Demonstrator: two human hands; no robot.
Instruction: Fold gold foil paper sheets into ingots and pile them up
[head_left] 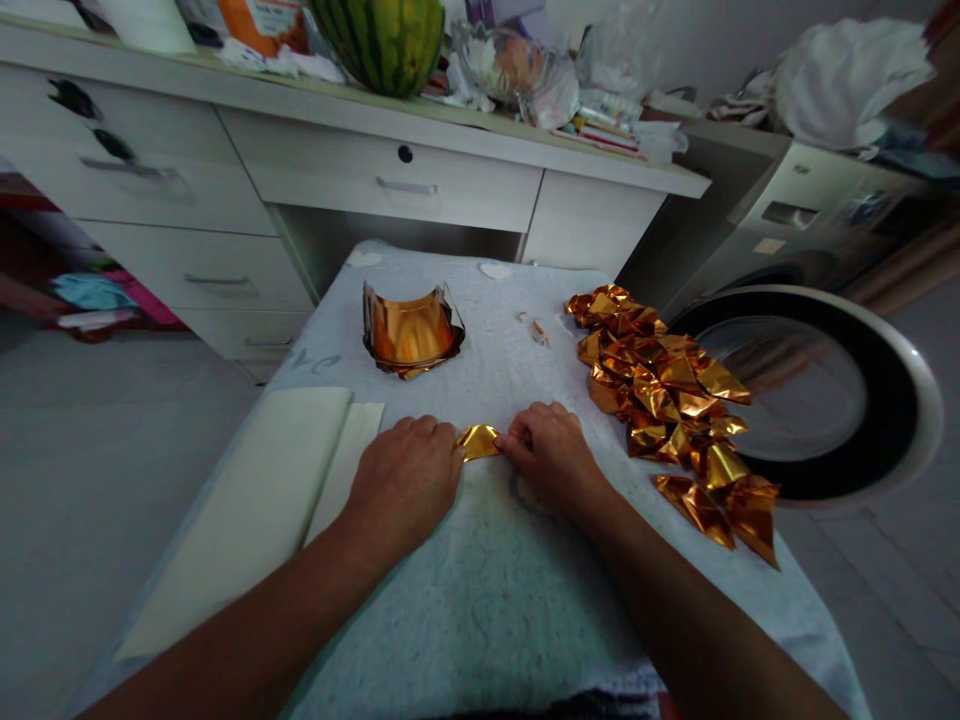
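Between my two hands a small piece of gold foil point(478, 441) is held just above or on the cloth-covered table. My left hand point(411, 465) is closed on its left end, the fingers curled under. At the opposite end my right hand point(551, 452) pinches the foil between thumb and finger. Beyond them stands a curved stack of gold foil sheets point(409, 335) with its edges turned up. A heap of folded gold foil pieces point(660, 380) lies to the right of my right hand. Left of my left hand are folded pale paper sheets point(247, 490).
A few tiny scraps point(538, 332) lie on the table cloth point(480, 620). Behind the table is a white drawer desk point(465, 190) bearing a watermelon point(386, 40) and clutter. A washing machine's open round door point(892, 400) reaches close to the table's right edge.
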